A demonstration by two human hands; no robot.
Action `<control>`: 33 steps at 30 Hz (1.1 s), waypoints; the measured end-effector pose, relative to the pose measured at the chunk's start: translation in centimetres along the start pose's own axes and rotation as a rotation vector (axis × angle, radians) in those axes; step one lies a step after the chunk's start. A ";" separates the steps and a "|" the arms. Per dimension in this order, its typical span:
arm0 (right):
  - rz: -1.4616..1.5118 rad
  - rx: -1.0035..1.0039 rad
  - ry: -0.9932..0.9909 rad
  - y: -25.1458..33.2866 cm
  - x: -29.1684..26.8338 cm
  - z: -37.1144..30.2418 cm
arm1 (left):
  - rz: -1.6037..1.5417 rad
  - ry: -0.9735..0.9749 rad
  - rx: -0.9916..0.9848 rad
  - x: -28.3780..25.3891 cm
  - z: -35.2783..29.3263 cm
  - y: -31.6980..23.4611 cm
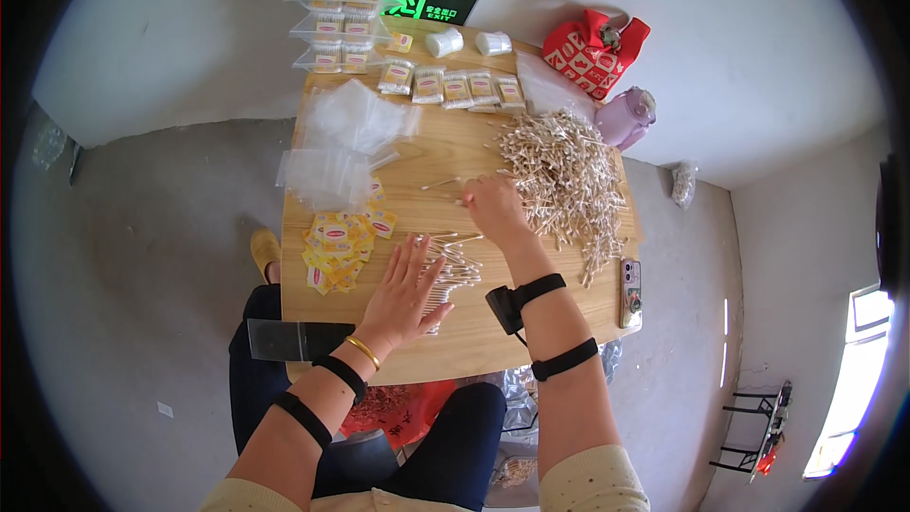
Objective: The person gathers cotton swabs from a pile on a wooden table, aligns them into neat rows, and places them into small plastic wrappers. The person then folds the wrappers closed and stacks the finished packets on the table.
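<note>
Fingers point(409, 264) of the left hand point(392, 303) spread over cotton swabs point(459, 271).

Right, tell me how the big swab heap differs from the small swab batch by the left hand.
The big swab heap is far larger than the small swab batch. The heap lies tangled, while the batch's swabs lie mostly side by side. The left hand partly covers the batch; the heap sits farther off, to the right. Both are loose swabs on the wooden table.
</note>
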State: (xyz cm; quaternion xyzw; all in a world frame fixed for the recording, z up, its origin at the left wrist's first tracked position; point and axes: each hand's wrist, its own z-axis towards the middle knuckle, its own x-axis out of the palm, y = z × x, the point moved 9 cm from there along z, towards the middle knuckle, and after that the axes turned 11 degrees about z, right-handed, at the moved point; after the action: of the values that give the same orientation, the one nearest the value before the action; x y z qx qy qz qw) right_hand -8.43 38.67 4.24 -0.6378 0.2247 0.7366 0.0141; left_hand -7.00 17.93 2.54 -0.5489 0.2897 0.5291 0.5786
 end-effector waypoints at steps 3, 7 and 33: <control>0.199 0.007 0.151 3.2 1.7 0.6 | 0.012 0.001 -0.014 0.0 -0.2 0.5; 0.320 -0.032 -0.061 4.4 -0.5 1.7 | -0.012 -0.004 -0.013 0.0 -0.3 0.7; 0.440 0.106 -0.078 1.4 1.3 -3.5 | -0.047 0.016 -0.007 0.1 -0.2 0.7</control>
State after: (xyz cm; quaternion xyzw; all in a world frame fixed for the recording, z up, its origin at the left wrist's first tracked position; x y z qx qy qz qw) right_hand -5.83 35.85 3.19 -0.5428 0.3960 0.7333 -0.1044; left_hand -7.53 17.66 2.18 -0.5617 0.2796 0.5121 0.5866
